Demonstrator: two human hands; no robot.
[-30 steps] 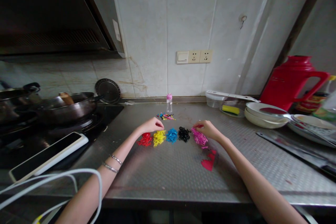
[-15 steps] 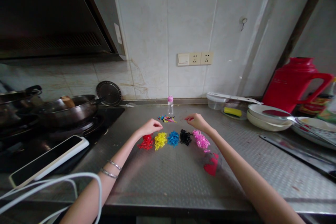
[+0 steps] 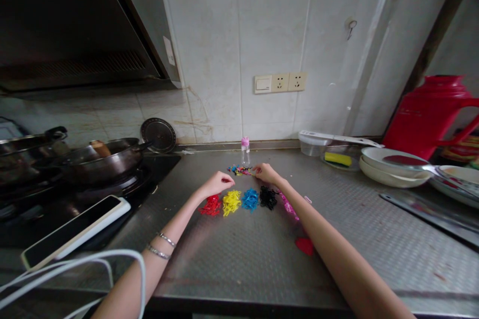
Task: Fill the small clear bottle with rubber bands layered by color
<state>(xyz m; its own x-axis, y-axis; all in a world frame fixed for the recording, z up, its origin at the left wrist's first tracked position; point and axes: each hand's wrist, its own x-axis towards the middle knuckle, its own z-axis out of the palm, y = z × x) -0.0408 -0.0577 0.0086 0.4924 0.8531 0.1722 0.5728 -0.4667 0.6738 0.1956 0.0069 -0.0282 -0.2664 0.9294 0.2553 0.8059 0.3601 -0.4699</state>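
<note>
At the far left I have a black gas hob with a steel wok [image 3: 101, 159] on it, a round pan lid [image 3: 158, 135] leaning on the tiles behind, and a phone in a white case [image 3: 75, 232] lying in front, with a white cable [image 3: 75, 271] looping over the counter edge.

Moving right, my left hand [image 3: 216, 184] hangs palm down, fingers loosely curled, just behind the red elastic bands [image 3: 211, 205] and yellow elastic bands [image 3: 232, 203]. I cannot tell whether it pinches anything. Two thin bangles [image 3: 159, 246] circle that wrist.

The piles run in a row on the steel counter [image 3: 224, 279]: red, yellow, blue elastic bands [image 3: 250, 200], black elastic bands [image 3: 268, 198], then pink elastic bands [image 3: 288, 205], partly under my right forearm. Behind them lies a small mixed pile of bands [image 3: 239, 170], beside a plastic bottle with a pink cap [image 3: 245, 152].

My right hand [image 3: 266, 173] is drawn into a fine pinch, the right tool for strands this thin, its fingertips [image 3: 255, 167] at or just beside the mixed pile's right end. Whether they hold a band is too small to tell.

Further right sit a red heart-shaped piece [image 3: 304, 245], a yellow sponge [image 3: 338, 159], stacked white plates [image 3: 392, 167] and a red thermos jug [image 3: 430, 117].
</note>
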